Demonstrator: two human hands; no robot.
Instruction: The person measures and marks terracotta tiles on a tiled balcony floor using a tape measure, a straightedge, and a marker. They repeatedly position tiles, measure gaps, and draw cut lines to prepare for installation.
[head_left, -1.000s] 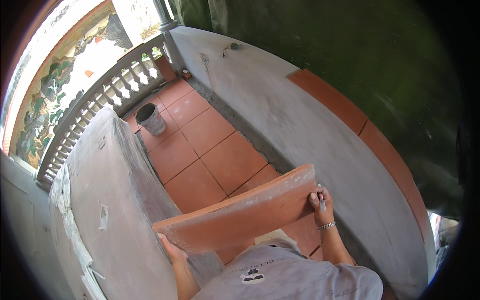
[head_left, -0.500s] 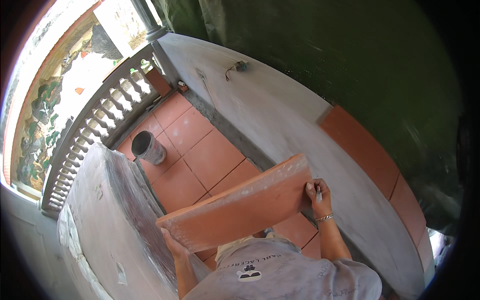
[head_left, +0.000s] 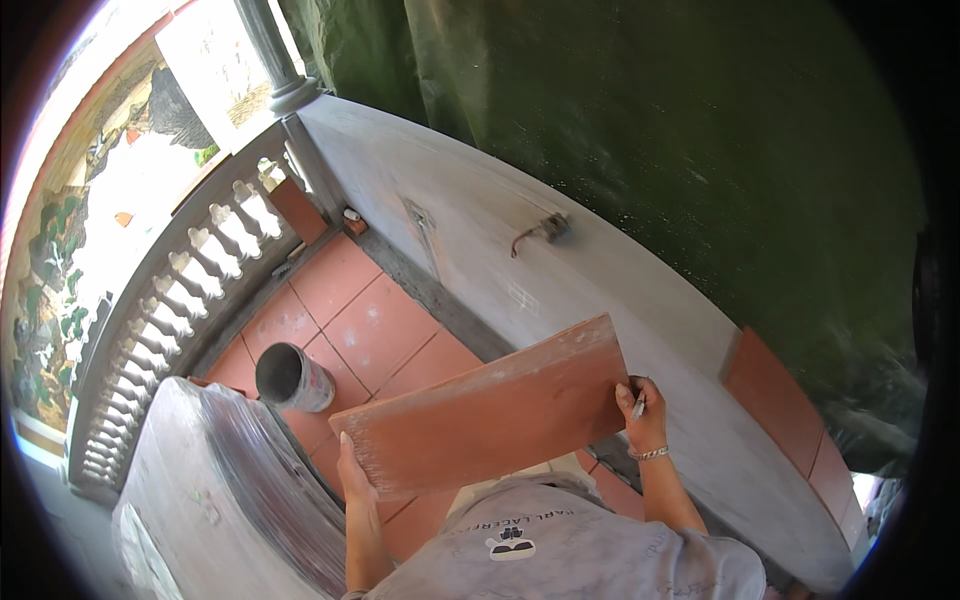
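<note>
Between my two hands I hold a large reddish terracotta tile (head_left: 485, 420), tilted, its right end higher than its left. Whitish dust marks its left end and upper edge. My left hand (head_left: 354, 472) grips the left end, thumb on the face and the other fingers hidden behind. On the right end, my right hand (head_left: 643, 412) is closed at the edge, with a bracelet on the wrist. A small light-coloured, slim object (head_left: 639, 405) also shows in the right hand; its kind is unclear.
A dusty bucket (head_left: 297, 377) stands on the laid floor tiles (head_left: 370, 325). Plastic-wrapped bulk (head_left: 215, 470) lies at left, before a balustrade (head_left: 165, 310). A pale low wall (head_left: 590, 290) curves along the right, bearing a small grey object with a cord (head_left: 548, 229) and terracotta tiles (head_left: 775, 395).
My view has shifted, so the bucket and wall appear lower. The tile has tipped to show more of its face and less of its upper edge; both hands keep hold of it.
</note>
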